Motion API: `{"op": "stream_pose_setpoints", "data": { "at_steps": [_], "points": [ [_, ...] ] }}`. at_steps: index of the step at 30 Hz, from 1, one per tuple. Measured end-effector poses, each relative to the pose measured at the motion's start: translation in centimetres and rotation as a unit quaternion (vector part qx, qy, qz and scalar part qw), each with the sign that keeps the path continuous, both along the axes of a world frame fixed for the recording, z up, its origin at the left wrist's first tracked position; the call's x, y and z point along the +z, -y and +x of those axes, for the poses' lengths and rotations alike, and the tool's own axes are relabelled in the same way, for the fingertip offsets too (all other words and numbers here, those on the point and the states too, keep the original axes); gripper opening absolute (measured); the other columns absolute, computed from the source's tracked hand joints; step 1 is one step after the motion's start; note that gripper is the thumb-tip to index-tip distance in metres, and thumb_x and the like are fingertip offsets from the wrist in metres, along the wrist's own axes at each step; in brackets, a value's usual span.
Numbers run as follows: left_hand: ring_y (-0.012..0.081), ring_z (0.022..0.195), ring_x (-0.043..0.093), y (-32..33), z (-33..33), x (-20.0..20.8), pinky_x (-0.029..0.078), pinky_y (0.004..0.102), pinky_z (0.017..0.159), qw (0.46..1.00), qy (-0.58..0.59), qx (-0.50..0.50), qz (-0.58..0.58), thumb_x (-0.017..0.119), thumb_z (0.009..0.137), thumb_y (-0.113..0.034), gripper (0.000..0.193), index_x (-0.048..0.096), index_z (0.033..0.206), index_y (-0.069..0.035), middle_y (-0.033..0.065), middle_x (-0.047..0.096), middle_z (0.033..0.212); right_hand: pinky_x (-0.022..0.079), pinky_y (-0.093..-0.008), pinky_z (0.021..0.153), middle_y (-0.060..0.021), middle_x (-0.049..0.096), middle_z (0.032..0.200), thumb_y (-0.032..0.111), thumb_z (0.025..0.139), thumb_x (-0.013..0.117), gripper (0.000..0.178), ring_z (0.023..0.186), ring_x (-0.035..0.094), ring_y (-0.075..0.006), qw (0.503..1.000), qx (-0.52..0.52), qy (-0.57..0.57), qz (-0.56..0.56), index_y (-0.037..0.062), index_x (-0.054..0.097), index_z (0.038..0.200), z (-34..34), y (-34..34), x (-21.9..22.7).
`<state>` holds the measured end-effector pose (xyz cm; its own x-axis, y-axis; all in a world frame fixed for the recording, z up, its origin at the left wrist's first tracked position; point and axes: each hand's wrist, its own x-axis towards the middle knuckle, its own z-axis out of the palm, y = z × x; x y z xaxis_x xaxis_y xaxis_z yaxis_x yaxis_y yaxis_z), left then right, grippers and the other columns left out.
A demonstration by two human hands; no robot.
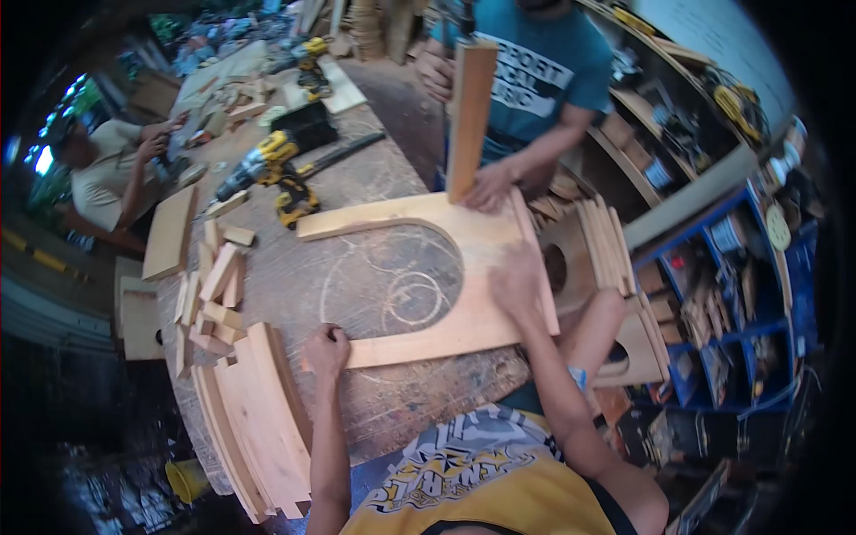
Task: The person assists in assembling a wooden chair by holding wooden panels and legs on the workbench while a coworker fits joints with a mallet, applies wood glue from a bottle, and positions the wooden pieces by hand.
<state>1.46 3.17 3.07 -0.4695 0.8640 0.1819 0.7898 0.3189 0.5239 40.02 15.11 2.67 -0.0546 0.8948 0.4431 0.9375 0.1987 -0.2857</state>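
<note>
A pale wooden panel with a deep U-shaped cutout (489, 267) lies flat on the workbench, its two arms pointing left. My left hand (328, 349) is curled closed at the end of the panel's near arm; whatever its fingers hold, if anything, is hidden. Over the panel's solid right part is my right hand (517, 283), its fingers smeared by motion. Across the bench, a co-worker's hand (489, 185) rests at the panel's far edge, beside an upright wooden board (473, 120). The co-worker's other hand (435, 73) is up by a dark tool.
A yellow-black cordless drill (272, 165) lies left of the panel. Wood offcuts (218, 276) and curved wooden pieces (259, 410) cover the bench's left side. More cut panels (593, 259) stand at right, before a blue shelf (713, 343). Another person (111, 174) sits far left.
</note>
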Motion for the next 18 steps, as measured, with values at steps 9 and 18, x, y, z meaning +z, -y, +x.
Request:
{"op": "stream_pose_setpoints", "data": {
  "at_steps": [9, 18],
  "points": [
    [0.0339, 0.072, 0.071, -0.4, 0.1, 0.2, 0.056, 0.0429, 0.069, 1.0, 0.004, 0.003, -0.025, 0.063, 0.08, -0.023, 0.021, 0.077, 0.087, -0.008, 0.0172, 0.072, 0.078, 0.049, -0.0491, 0.094, -0.0255, 0.068, 0.113, 0.067, 0.078, 0.068, 0.085, 0.113, 0.064, -0.0416, 0.892, -0.234, -0.19, -0.336, 0.0032, 0.055, 0.133, 6.4, -3.3, 0.8],
    [0.0346, 0.074, 0.07, 0.1, -1.0, -1.6, 0.056, 0.0451, 0.072, 0.999, -0.032, 0.007, -0.018, 0.062, 0.079, -0.025, 0.021, 0.077, 0.084, -0.012, 0.0181, 0.071, 0.079, 0.056, -0.037, 0.09, -0.0145, 0.07, 0.11, 0.022, 0.089, 0.073, 0.048, 0.097, 0.069, -0.0247, 0.588, -0.019, -0.656, -0.473, -0.0041, 0.058, 0.126, 11.3, -1.4, -5.1]
  ]
}}
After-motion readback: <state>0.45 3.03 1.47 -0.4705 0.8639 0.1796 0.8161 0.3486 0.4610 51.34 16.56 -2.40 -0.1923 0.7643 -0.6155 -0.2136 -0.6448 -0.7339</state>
